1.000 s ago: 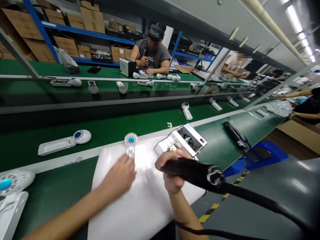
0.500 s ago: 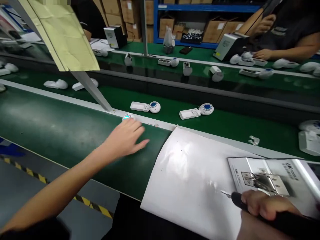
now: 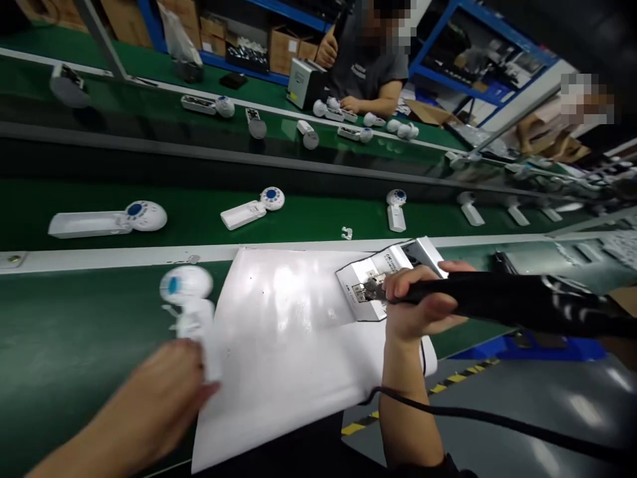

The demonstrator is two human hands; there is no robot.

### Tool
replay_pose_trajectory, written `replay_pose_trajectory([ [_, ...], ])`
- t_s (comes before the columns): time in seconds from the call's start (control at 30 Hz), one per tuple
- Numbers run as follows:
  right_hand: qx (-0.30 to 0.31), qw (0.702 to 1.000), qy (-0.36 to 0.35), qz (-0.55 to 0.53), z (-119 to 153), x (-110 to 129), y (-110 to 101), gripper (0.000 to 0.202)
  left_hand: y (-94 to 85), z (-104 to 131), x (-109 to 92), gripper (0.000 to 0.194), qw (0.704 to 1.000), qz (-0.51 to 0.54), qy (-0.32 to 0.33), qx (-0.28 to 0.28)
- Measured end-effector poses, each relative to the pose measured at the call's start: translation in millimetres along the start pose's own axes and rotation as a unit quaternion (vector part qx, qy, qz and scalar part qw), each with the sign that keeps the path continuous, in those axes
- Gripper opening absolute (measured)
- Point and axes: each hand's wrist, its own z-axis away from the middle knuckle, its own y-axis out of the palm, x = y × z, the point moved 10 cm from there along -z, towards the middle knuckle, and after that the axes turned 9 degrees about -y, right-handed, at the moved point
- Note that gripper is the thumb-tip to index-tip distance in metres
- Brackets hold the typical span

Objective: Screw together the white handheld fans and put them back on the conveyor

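My left hand grips a white plastic device with a round head and a blue centre, above the left edge of the white sheet. Motion blurs both the hand and the device a little. My right hand is closed around a black corded tool. The tool's tip is over the metal fittings of a silver box marked with printed letters, at the right part of the sheet. Whether the tip touches the fittings cannot be told.
More white devices lie along the green conveyor beyond the pale rail. A small clear part lies there too. A black cable hangs at the right. Across the line sits a person beside a grey box.
The view has swung right. My left hand, earlier over a device by the rail, now holds a white device near the sheet. The tool in my right hand has moved to the silver box.
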Motion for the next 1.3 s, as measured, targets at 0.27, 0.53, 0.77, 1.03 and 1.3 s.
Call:
replay_pose_trajectory([
  [0.27, 0.011, 0.997, 0.078, -0.028, 10.1, -13.7, 9.5, 0.058, 118.0, -99.9, -109.9, 0.025, 0.964, 0.028, 0.248, 0.087],
  [0.53, 0.113, 0.958, 0.201, -0.169, 73.9, -12.5, 94.9, 0.058, 123.7, -97.8, -108.1, 0.024, 0.962, 0.035, 0.258, 0.084],
  [0.77, 0.138, 0.946, 0.207, -0.208, 84.7, -17.8, 101.8, 0.052, 119.4, -102.2, -108.5, 0.025, 0.962, 0.064, 0.258, 0.068],
  [1.03, 0.150, 0.934, 0.252, -0.202, 123.4, -42.9, 102.3, 0.055, 119.4, -101.7, -107.4, 0.022, 0.963, 0.077, 0.247, 0.074],
  [1.3, 0.195, 0.939, 0.205, -0.194, 111.5, -26.3, 103.7, 0.063, 124.8, -96.2, -105.5, 0.017, 0.962, 0.062, 0.254, 0.075],
])
